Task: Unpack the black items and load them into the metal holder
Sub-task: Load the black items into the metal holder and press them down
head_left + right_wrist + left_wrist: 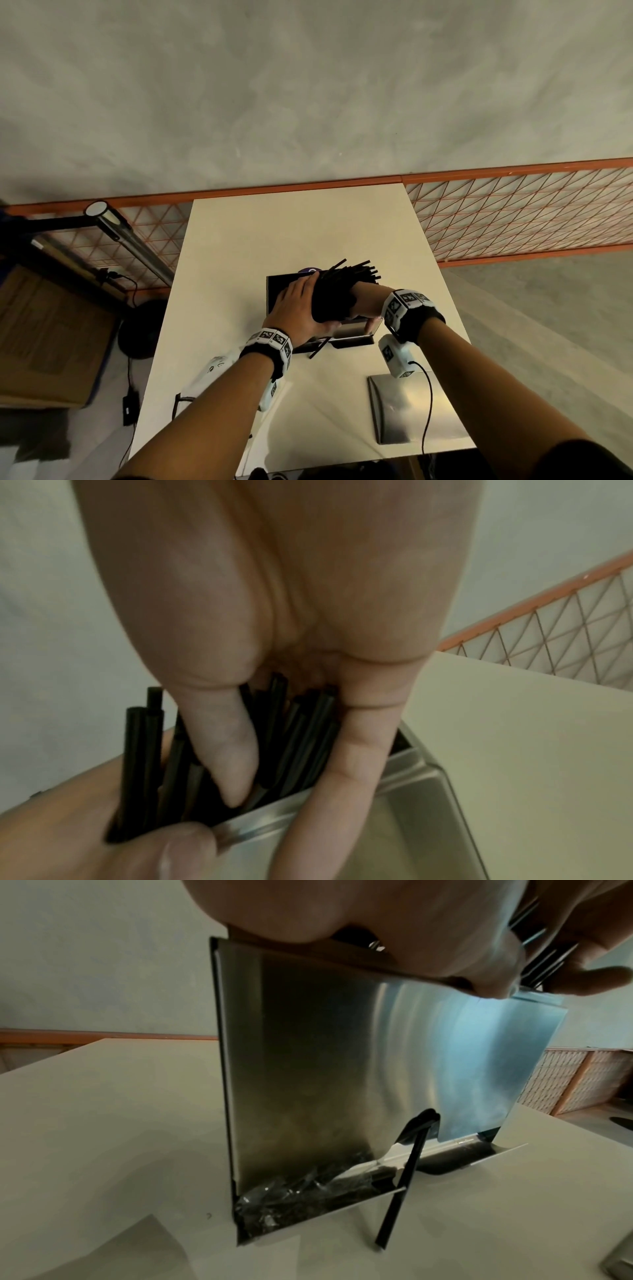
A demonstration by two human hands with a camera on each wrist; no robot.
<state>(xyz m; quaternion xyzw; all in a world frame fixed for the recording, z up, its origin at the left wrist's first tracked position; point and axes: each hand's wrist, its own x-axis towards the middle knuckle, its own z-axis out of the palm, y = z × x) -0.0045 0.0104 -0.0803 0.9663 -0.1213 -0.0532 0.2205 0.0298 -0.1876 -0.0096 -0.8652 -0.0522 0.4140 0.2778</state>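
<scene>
Black plastic straws (337, 291) bunched between right hand (364, 301) gripping and left hand (296, 310) pressing flat – may splay past upright brushed-metal holder (342, 1056) – one straw (399, 1191) already outside, near side.

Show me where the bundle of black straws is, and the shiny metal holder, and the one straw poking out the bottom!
black straws (337, 294), head view, middle of bundle
metal holder (342, 1056), left wrist view, front wall
stray straw (399, 1194), left wrist view, mid-length
</scene>
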